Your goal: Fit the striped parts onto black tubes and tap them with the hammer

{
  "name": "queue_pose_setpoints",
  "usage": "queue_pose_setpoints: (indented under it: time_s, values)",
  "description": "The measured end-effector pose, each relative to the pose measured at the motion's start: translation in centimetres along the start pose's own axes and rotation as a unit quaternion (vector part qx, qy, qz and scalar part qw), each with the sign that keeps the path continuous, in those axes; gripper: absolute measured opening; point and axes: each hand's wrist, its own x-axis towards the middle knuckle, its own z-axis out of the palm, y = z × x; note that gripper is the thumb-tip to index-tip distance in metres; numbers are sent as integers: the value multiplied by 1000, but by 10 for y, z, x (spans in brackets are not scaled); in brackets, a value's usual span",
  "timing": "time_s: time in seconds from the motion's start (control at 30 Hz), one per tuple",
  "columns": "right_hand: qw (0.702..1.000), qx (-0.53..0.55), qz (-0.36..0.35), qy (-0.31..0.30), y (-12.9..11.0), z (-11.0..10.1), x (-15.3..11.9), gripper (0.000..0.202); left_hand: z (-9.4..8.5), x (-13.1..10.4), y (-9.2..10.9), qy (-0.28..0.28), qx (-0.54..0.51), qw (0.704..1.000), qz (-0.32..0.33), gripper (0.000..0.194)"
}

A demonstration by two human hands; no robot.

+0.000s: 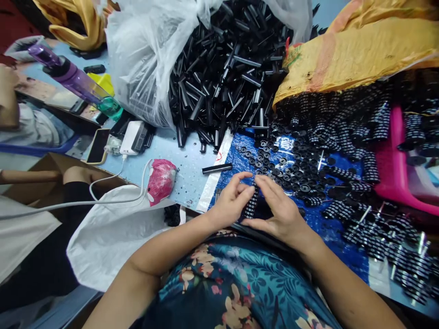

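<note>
Between my two hands, close to my body at the table's front edge, is a black cylinder with rows of small white marks. My left hand has its thumb and fingers closed at the cylinder's left side and top. My right hand spans it, fingertips at the upper end and thumb near the lower end. A smooth black tube lies on the table just beyond my left hand. Small black round caps are scattered on a blue plastic sheet past my right hand.
Black tubes spill from a clear bag at the back. Patterned cylinders pile up right, by a pink basket. Left are a pink wrapped bundle, white charger, phone, purple bottle and a seated person.
</note>
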Motion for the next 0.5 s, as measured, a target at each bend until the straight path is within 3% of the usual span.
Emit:
queue_pose_setpoints:
  time_s: [0.07, 0.13, 0.17, 0.23, 0.3, 0.4, 0.43, 0.5]
  values:
    - [1000, 4, 15, 11, 4, -3, -9, 103, -26, 5, 9, 72, 217, 970, 84, 44]
    - [999, 12, 41, 20, 5, -4, -15, 101, -54, 15, 17, 125, 411, 896, 111, 33]
    - [998, 16, 50, 20, 5, -3, -16, 100, -66, 21, 19, 122, 477, 865, 97, 25]
    - [998, 23, 50, 10, 2, 1, -14, 97, -81, 32, 21, 90, 535, 837, 70, 9]
    - [999, 29, 37, 4, -1, 4, -10, 97, -83, 38, 22, 59, 535, 840, 74, 10]
    - [999, 12, 29, 43, 1, 4, -5, 99, -71, 37, 23, 88, 485, 864, 98, 4]
    - [998, -2, 26, 62, 1, 2, -4, 99, -64, 34, 23, 116, 427, 892, 89, 9]
    - [995, -30, 6, 92, 0, 0, -1, 99, -46, 28, 22, 122, 252, 959, 37, 22]
